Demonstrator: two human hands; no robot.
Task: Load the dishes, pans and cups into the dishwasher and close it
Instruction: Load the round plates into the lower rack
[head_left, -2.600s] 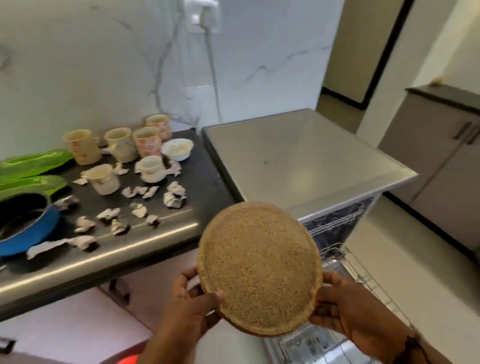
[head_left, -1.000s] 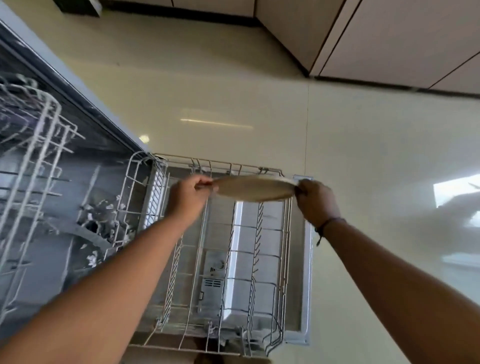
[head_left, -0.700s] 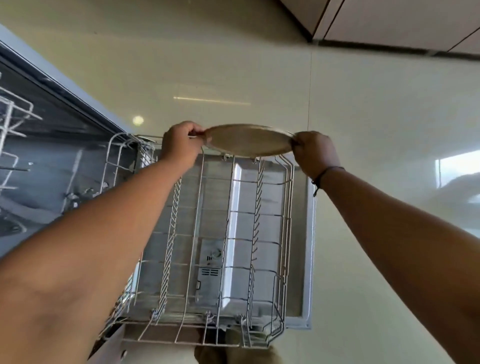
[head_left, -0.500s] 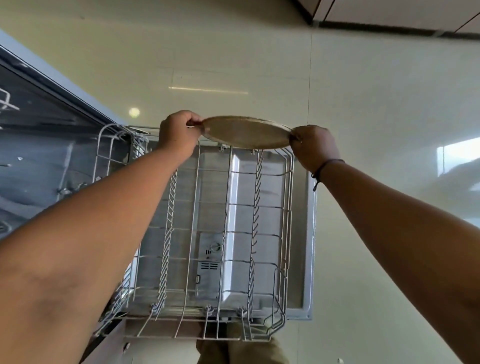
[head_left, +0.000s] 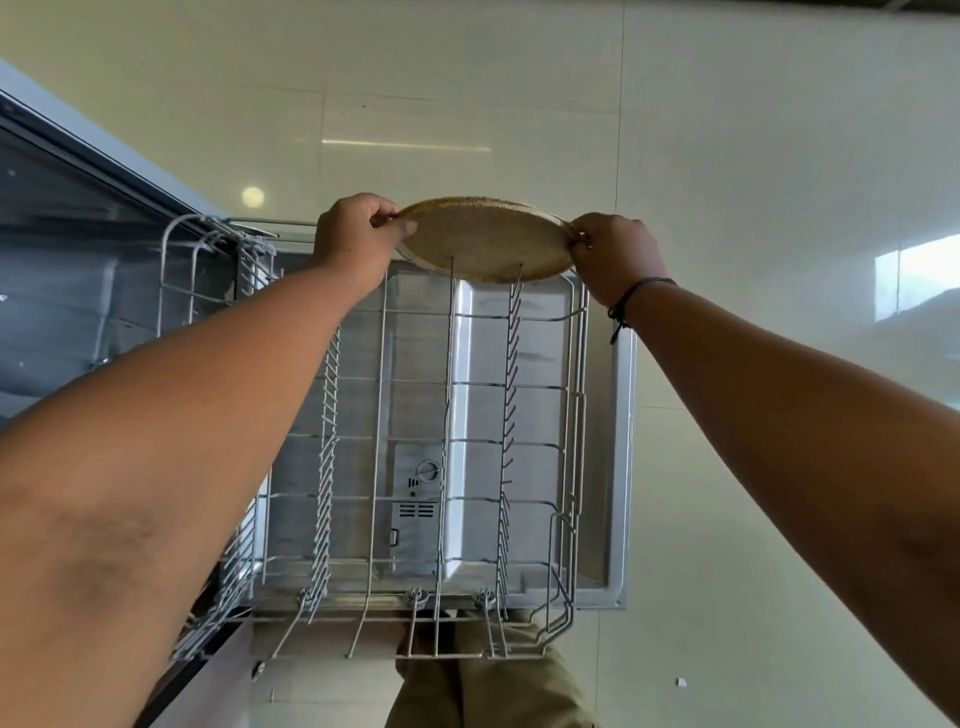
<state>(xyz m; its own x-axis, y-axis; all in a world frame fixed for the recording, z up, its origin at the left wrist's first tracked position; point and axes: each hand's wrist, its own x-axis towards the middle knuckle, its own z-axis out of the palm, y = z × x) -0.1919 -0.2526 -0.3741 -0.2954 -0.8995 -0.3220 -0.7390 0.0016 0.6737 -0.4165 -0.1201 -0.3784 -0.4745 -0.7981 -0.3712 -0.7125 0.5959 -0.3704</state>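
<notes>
A round speckled tan plate (head_left: 485, 241) stands tilted on its edge at the far end of the pulled-out lower rack (head_left: 574, 415), its lower rim down among the wire tines. My left hand (head_left: 353, 239) grips the plate's left rim. My right hand (head_left: 615, 257) grips its right rim. The rack holds nothing else and sits over the lowered dishwasher door (head_left: 621, 467). The open dishwasher tub (head_left: 67, 270) is at the left.
Glossy cream floor tiles (head_left: 753, 182) surround the door at the far side and right. My trouser legs (head_left: 493, 686) show under the rack's near edge. A folded wire section (head_left: 208, 249) stands at the rack's far left corner.
I carried the plate from the counter to the dishwasher, then moved it from mid-rack to the far end. It has tipped up and its lower rim now sits among the tines.
</notes>
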